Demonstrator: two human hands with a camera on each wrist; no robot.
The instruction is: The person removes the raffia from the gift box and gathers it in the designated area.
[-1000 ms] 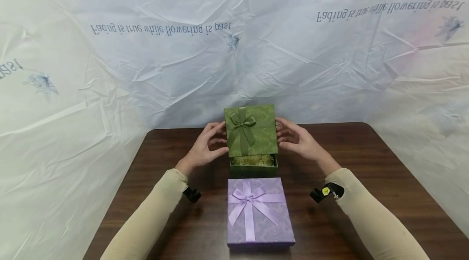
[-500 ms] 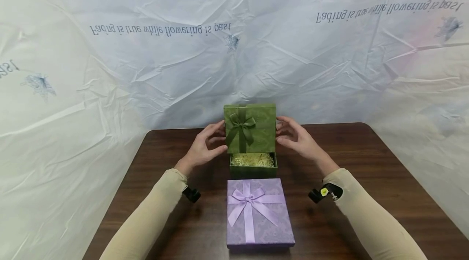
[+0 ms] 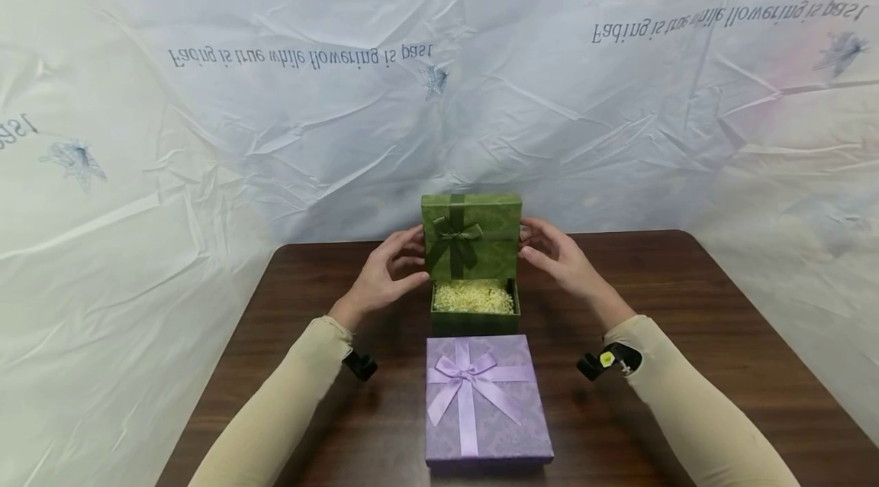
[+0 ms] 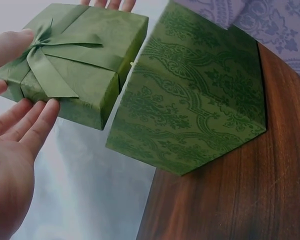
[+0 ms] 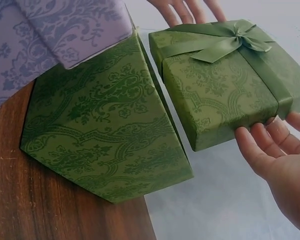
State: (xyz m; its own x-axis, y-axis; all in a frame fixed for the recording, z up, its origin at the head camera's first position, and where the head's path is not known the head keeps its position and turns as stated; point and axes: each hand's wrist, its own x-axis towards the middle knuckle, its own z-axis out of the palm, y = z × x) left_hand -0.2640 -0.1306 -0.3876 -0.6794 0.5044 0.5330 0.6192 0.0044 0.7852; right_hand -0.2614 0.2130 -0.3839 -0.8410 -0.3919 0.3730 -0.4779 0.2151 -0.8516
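Observation:
A green patterned box lid (image 3: 497, 243) with a ribbon bow stands tilted up over the back of its green box (image 3: 475, 321). Pale yellow shredded filler (image 3: 474, 297) shows inside the box. My left hand (image 3: 381, 273) holds the lid by its left side, fingers along the edge in the left wrist view. At the opposite side my right hand (image 3: 565, 262) grips the lid, and the right wrist view has its fingertips (image 5: 250, 145) against the lid's side wall. Between lid and box a narrow gap shows in both wrist views.
In front of the green box lies a closed purple gift box (image 3: 508, 437) with a lilac bow. Both rest on a dark wooden table (image 3: 309, 288). A pale printed sheet (image 3: 343, 128) hangs behind and along the sides.
The lid has tilted further upright and its lower edge has risen off the box front, so more yellow filler shows. Both hands keep their hold; the purple box stays put.

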